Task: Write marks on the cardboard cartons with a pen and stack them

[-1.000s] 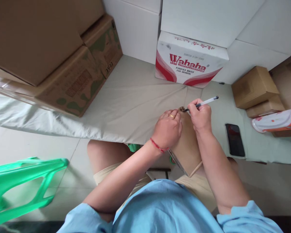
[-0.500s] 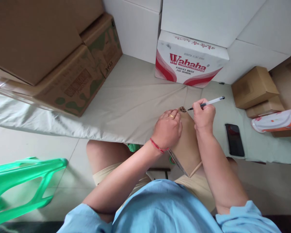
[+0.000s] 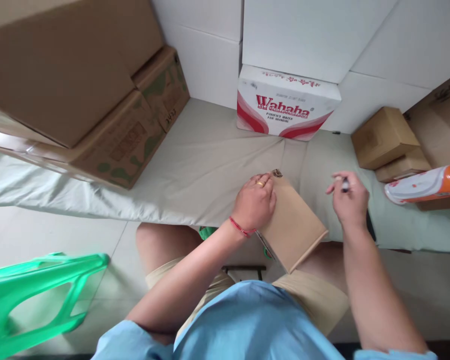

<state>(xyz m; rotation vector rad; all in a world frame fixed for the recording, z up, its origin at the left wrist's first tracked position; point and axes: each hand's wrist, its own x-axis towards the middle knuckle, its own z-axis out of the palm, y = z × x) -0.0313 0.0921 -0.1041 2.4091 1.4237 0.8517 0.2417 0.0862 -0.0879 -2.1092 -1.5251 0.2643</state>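
Note:
A flat brown cardboard box (image 3: 298, 220) lies aslant between the table's front edge and my lap. A small dark drawn mark (image 3: 277, 173) shows at its far corner. My left hand (image 3: 254, 202), fingers together and slightly bent, grips the box along its left side; what lies under the palm is hidden. Off to the right of the box, above the cloth, my right hand (image 3: 349, 197) is closed around a pen (image 3: 345, 184). Motion blurs this hand, and the pen appears nearly end-on. Behind my right wrist, a black phone (image 3: 370, 227) is mostly covered.
A white and red Wahaha carton (image 3: 288, 107) stands at the back of the cloth-covered table (image 3: 206, 150). Large brown cartons (image 3: 112, 145) fill the left. Small brown boxes (image 3: 384, 137) and an orange-white package (image 3: 423, 185) are at right. A green stool (image 3: 48, 285) stands on the floor.
My right hand has moved right with the pen, away from the box's marked corner and over toward the phone. More of the box's right side shows. My left hand stays on the box.

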